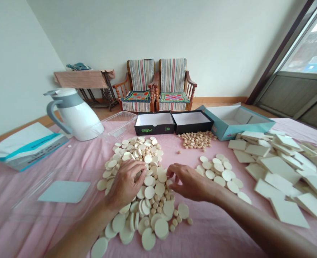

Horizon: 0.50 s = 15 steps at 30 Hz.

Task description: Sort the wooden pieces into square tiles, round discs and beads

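A loose pile of pale round wooden discs [149, 192] mixed with small wooden cubes [158, 205] spreads over the pink cloth in front of me. My left hand [127, 181] rests on the left side of this pile, fingers curled toward the thumb. Whatever may be between those fingertips is hidden. At the pile's right edge is my right hand [187, 181], its fingers bent but apart, close to some discs, with nothing visible in its grasp. Further right lies a smaller group of discs [228, 175]. Beyond my hands sits a heap of small wooden pieces [197, 139].
Two black boxes [154, 129] and a light-blue box [244, 126] line the back. Square wooden boards [279, 168] are heaped on the right. A white-grey jug [77, 116], a package [34, 147], a clear tray [118, 125] and a clear plastic lid [64, 191] lie left.
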Motion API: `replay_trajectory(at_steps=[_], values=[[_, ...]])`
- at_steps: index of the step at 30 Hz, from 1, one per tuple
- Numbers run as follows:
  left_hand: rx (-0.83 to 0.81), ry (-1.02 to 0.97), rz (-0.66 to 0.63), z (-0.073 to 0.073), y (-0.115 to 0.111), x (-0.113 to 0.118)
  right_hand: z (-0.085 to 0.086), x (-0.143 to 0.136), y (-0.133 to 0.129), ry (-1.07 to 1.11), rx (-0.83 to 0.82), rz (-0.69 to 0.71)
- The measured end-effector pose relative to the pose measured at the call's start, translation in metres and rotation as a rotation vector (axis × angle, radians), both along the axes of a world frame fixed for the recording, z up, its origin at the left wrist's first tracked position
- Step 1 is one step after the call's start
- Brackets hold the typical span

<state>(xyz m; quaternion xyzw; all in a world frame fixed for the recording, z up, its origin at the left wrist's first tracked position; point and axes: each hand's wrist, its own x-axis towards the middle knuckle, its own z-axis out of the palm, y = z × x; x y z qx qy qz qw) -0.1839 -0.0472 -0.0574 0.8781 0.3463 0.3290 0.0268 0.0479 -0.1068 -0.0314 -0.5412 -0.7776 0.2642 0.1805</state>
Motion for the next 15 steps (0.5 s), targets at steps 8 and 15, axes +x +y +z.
replay_trajectory(at_steps=[8,15], values=[[-0.001,-0.007,0.003,-0.002,0.0,0.0,-0.004,0.0,-0.003,0.103,-0.079,-0.06],[-0.006,0.0,-0.007,-0.002,0.001,-0.001,0.022,0.054,0.01,0.009,-0.133,0.012]])
